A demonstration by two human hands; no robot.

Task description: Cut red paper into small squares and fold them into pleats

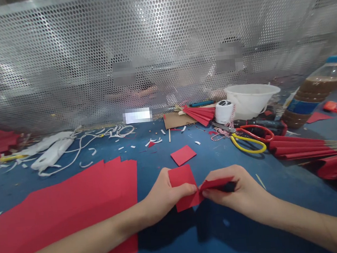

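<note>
Down at the near edge of the blue worktable (151, 164), one red paper square (181, 177) is caught between both hands; left hand (164, 194) curled, thumb pressing on it; right hand (237, 191) almost closed, pinching a folded flap; one more red square (183, 155) lies flat just ahead; a broad pile of red sheets (74, 203) sits left.

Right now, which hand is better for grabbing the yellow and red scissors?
Probably the right hand: the scissors lie just ahead of it, on its side. The left hand is farther away, though both pinch the red paper.
</note>
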